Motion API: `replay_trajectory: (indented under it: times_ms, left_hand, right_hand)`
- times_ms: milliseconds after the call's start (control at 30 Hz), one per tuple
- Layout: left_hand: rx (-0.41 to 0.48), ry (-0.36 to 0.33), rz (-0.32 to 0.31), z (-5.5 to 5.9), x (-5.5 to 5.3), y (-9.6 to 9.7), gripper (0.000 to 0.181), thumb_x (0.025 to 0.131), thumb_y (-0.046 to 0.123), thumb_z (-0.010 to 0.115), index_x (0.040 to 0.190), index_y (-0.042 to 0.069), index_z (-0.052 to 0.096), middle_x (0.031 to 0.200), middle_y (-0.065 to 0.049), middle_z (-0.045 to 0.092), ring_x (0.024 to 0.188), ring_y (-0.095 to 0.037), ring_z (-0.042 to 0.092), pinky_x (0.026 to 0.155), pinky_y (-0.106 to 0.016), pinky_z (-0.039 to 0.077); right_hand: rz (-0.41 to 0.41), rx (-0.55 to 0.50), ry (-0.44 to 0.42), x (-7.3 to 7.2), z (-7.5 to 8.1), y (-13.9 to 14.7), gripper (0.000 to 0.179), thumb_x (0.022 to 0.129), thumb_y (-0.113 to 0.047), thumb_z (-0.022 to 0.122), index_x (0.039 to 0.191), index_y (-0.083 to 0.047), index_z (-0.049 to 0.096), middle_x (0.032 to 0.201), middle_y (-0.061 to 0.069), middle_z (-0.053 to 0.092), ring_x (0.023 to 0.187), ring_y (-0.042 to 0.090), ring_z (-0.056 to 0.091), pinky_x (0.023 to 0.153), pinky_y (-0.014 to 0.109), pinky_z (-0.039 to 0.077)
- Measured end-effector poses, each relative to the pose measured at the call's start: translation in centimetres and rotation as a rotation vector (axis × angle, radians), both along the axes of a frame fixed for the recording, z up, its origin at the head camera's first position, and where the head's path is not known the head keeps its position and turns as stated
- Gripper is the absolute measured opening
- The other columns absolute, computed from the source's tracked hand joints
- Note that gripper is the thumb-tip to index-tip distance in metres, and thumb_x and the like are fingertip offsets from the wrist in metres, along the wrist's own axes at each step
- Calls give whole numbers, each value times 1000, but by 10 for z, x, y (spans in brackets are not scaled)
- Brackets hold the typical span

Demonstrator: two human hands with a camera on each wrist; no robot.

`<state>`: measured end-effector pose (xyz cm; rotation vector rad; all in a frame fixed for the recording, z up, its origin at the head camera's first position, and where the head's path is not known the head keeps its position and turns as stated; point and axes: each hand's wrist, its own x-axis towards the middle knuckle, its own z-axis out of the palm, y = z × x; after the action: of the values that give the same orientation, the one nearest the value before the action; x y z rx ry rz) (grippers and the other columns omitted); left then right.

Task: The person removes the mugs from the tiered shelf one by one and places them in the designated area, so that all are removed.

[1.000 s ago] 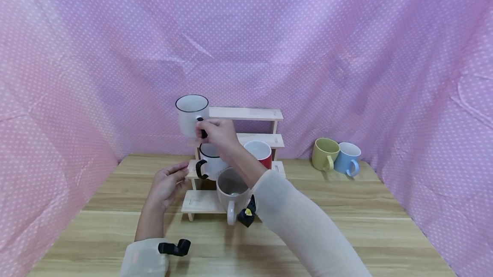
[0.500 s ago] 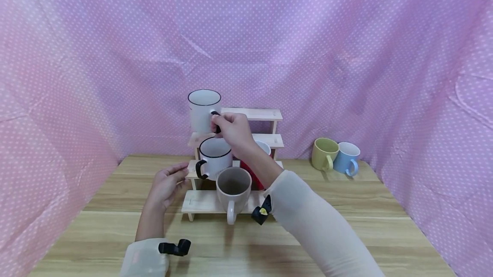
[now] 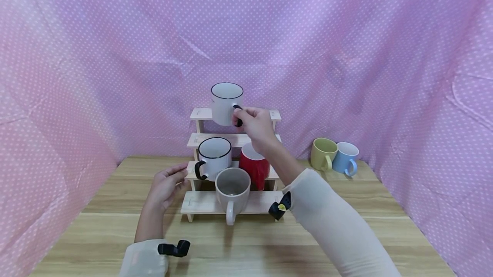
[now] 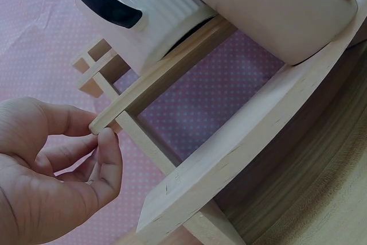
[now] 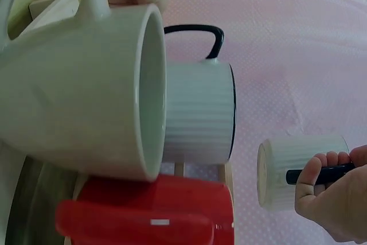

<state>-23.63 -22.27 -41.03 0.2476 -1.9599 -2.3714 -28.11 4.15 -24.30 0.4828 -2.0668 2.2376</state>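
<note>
While the left hand (image 3: 164, 187) pinched the rack (image 3: 200, 202), the right hand (image 3: 256, 126) gripped an upright, black-rimmed white mug (image 3: 222, 112), handle (image 3: 237, 106) toward the rack's right.

Between the sleeves (image 3: 327, 217), the near tabletop (image 3: 227, 251) leaves a way to the rack (image 3: 199, 202), where the grey mug (image 3: 232, 195) blocks the middle, the lower white mug (image 3: 219, 168) and red mug (image 3: 256, 168) crowd behind, and the left hand (image 3: 164, 186) bars the left edge.
</note>
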Motion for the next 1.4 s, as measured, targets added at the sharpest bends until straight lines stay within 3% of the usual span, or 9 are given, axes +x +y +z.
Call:
replay_trajectory:
  times_ms: [300, 400, 667, 933, 1400]
  left_hand:
    - [-1, 7, 2, 0, 0, 1, 43, 101, 0, 60, 142, -12, 50, 105, 1, 66, 91, -9, 63, 80, -20, 57]
    - [-1, 11, 0, 0, 0, 1, 43, 101, 0, 61, 141, -12, 50, 105, 0, 66, 91, -9, 63, 79, -20, 57]
    - [-11, -5, 13, 0, -1, 1, 44, 102, 1, 59, 142, -11, 48, 105, 2, 65, 92, -9, 62, 81, -20, 57]
    - [-4, 5, 13, 0, -1, 1, 42, 101, 2, 61, 140, -12, 51, 104, 1, 66, 91, -10, 63, 80, -20, 57]
    - [23, 7, 7, -1, -1, 2, 37, 101, -1, 60, 136, -10, 55, 101, 1, 67, 89, -10, 63, 76, -19, 57]
  right_hand:
    - [-72, -34, 23, -10, 1, 32, 24, 101, -7, 60, 88, 12, 68, 79, 8, 62, 84, 20, 57, 78, 36, 53]
    - [-91, -35, 32, -13, 1, 45, 24, 101, -7, 60, 87, 12, 67, 78, 8, 63, 84, 19, 57, 76, 31, 52]
    - [-153, -6, 63, -22, -1, 86, 27, 101, -8, 59, 104, 18, 65, 77, 3, 65, 78, 16, 60, 75, 30, 58]
    - [-198, -30, 56, -27, -4, 124, 25, 102, -9, 60, 103, 16, 65, 79, 4, 65, 78, 17, 62, 72, 25, 57]
    - [-259, -62, 8, -30, -23, 165, 20, 101, -6, 61, 98, 13, 66, 79, 6, 66, 78, 17, 62, 70, 23, 57]
